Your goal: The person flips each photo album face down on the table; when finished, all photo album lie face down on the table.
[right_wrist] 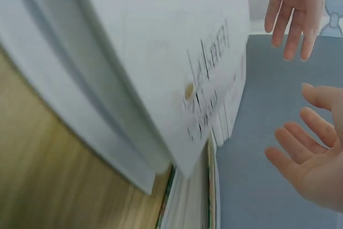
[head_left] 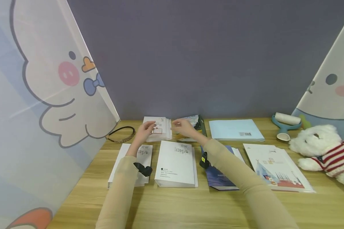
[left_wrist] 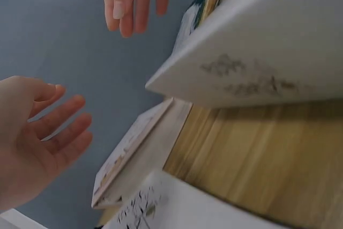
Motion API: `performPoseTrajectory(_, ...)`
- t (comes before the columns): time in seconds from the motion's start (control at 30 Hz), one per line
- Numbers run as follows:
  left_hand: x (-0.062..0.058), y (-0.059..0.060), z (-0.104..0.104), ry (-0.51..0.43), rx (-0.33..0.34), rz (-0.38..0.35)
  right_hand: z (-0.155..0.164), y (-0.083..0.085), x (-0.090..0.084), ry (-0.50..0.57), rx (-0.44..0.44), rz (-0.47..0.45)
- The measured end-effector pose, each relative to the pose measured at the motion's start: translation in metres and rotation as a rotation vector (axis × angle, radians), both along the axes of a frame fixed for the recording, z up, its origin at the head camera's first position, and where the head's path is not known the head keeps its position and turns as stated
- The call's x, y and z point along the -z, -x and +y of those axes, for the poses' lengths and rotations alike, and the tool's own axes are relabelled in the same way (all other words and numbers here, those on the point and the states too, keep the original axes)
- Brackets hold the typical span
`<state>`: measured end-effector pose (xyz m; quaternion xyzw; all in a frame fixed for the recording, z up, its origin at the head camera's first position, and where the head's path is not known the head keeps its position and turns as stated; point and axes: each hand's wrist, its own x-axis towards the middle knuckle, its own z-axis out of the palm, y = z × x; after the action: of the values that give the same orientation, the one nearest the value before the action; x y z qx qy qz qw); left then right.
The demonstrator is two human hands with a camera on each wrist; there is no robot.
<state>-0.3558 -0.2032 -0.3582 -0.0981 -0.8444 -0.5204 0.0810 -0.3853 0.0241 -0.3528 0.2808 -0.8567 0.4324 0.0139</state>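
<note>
We hover both hands over the white booklet stack [head_left: 158, 128] at the back of the worktop [head_left: 189, 203]; left hand [head_left: 145, 130] and right hand [head_left: 182, 126] have loose, straight fingers, holding nothing; it looks light, slippery, loose-leaved; best gripped by both side edges.

— Can you read anything on those books from where you stand?

— Barely. The white book [head_left: 176, 163] in the middle of the worktop [head_left: 189, 206] has large Chinese characters near its far edge, upside down to us; I make out "时" and not much else. Small lines lower on its cover are too tiny.

— And the light blue folder [head_left: 235, 129]?

— Only a barcode-like patch near its front edge, unreadable.
</note>
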Motion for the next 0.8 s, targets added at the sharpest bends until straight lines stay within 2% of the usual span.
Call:
performPoseTrajectory(0.23, 0.014, 0.001, -0.018, -0.007, -0.07, 0.002, -0.019, 0.001, 0.008, -0.042, -0.011, -0.061)
performPoseTrajectory(0.37, 0.024, 0.003, -0.027, -0.024, -0.168, 0.008, -0.029, 0.007, 0.015, -0.054, -0.017, -0.062)
performPoseTrajectory(0.47, 0.03, 0.004, -0.033, -0.007, -0.258, 0.005, -0.034, 0.01, 0.02, -0.073, -0.021, -0.069)
performPoseTrajectory(0.53, 0.033, 0.004, -0.036, 0.024, -0.296, 0.005, -0.036, 0.011, 0.023, -0.101, -0.027, -0.074)
performPoseTrajectory(0.67, 0.036, 0.004, -0.037, 0.044, -0.31, 0.001, -0.037, 0.012, 0.027, -0.157, -0.043, -0.097)
performPoseTrajectory(0.8, 0.037, 0.004, -0.038, 0.05, -0.276, -0.045, -0.037, 0.014, 0.03, -0.234, -0.065, -0.132)
